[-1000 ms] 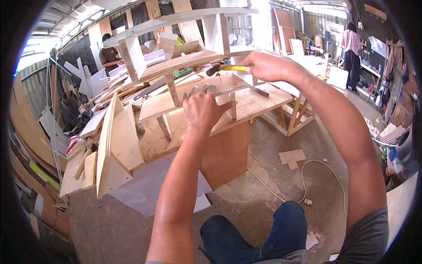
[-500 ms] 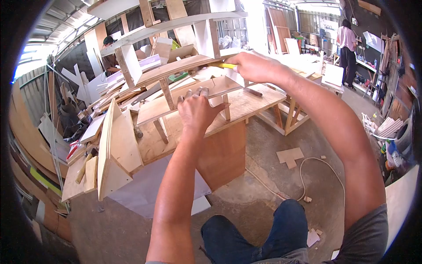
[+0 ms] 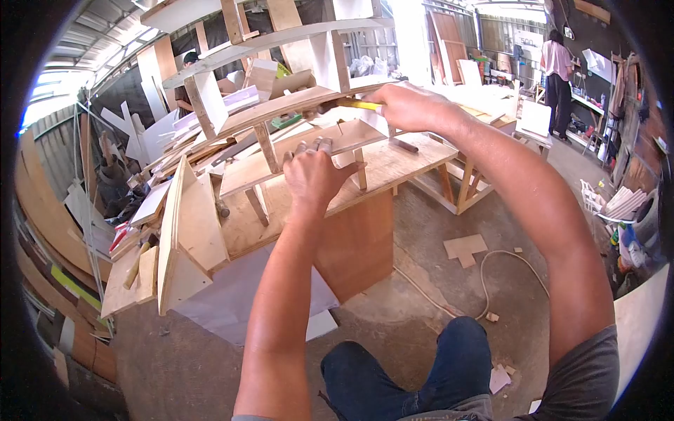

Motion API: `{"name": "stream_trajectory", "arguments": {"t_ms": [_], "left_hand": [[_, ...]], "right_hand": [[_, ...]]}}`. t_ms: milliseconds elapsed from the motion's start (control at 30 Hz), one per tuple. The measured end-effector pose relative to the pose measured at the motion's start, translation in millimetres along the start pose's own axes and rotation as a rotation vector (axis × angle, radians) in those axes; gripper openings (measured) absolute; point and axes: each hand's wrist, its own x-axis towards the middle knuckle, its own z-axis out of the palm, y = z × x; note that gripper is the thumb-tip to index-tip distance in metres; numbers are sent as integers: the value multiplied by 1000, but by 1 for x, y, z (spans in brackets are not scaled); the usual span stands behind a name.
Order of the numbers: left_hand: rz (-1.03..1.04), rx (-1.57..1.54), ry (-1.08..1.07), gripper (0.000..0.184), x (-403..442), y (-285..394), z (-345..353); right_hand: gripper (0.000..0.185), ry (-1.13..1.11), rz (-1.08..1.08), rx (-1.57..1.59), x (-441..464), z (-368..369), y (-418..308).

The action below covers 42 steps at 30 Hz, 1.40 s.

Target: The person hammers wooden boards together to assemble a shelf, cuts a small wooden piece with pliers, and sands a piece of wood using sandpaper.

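Observation:
My right hand (image 3: 407, 107) is wrapped round the yellow handle of a hammer (image 3: 358, 104). The dark hammer head lies to the left of that hand, just at the edge of a raised wooden rail. My left hand (image 3: 314, 172) rests on a wooden frame (image 3: 246, 172), its fingertips over the top board and its thumb stretched out to the right along the near edge. Short upright pieces hold this frame above a plywood worktop (image 3: 407, 158). The parts of the frame under the left palm are hidden.
A dark-handled tool (image 3: 404, 145) lies on the worktop. Wood offcuts (image 3: 175, 151) are piled behind on the left. Two people, one at the back left (image 3: 186, 98) and one at the back right (image 3: 556, 77), stand apart from me. A cable (image 3: 484, 281) crosses the floor.
The wooden structure has shifted slightly left in view. The hammer head has dipped behind the rail and come back into sight, with my right hand slightly lower. My left hand stays on the frame.

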Motion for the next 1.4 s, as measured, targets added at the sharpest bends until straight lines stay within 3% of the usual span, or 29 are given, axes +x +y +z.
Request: {"name": "stream_trajectory", "arguments": {"t_ms": [33,133,200,400,500,600,1033,1233,1400], "left_hand": [[-9,-3,3,92,0,0,1],[-32,-9,-18,92,0,1,2],[-42,-6,-65,94,2,3,-2],[-186,13,-475,93,42,23,-40],[-77,61,-345,107,42,16,-9],[-139,-2,-463,116,42,18,-9],[-189,-78,-508,107,42,17,-9],[-194,-80,-536,105,43,16,-8],[-190,-52,-507,105,42,17,-10]], "right_hand": [[39,60,-33,-21,-3,2,-3],[41,-97,100,39,-12,-14,-21],[42,-64,95,45,-15,-12,-21],[45,-50,120,92,-23,-9,-8],[47,-12,98,100,-26,-8,-3],[49,-16,119,122,-27,-9,-2],[45,53,96,335,-21,17,4],[52,-1,81,251,-25,6,0],[42,-35,63,207,-28,0,1]]}}
